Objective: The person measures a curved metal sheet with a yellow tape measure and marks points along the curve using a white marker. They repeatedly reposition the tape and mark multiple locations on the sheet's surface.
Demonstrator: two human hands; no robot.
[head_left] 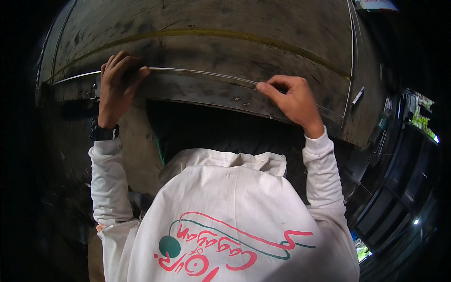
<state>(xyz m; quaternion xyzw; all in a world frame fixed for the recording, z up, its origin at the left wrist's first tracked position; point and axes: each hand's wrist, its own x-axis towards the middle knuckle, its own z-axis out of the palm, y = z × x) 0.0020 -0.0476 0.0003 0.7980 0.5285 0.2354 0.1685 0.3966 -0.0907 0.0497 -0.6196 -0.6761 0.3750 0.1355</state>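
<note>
A thin, pale strip point(202, 72) runs across the near part of a dark, worn work surface point(211, 51); I cannot tell if it is wire or narrow trim. My left hand point(118, 82) curls its fingers over the strip's left part, with the thumb tip against it. Part of the strip is hidden beneath that hand. Farther right, my right hand point(293, 99) pinches the strip between thumb and bent forefinger. Below the strip lies a grey, stained metal edge point(197, 91) with a few small marks or bits on it.
A yellowish band point(202, 32) crosses the surface beyond my hands. Another thin pale line point(352, 51) follows its right side. A white pen-like stick point(358, 95) lies at the right. Dark framed panels point(387, 207) stand at the far right. A dark opening point(202, 124) sits below the metal edge.
</note>
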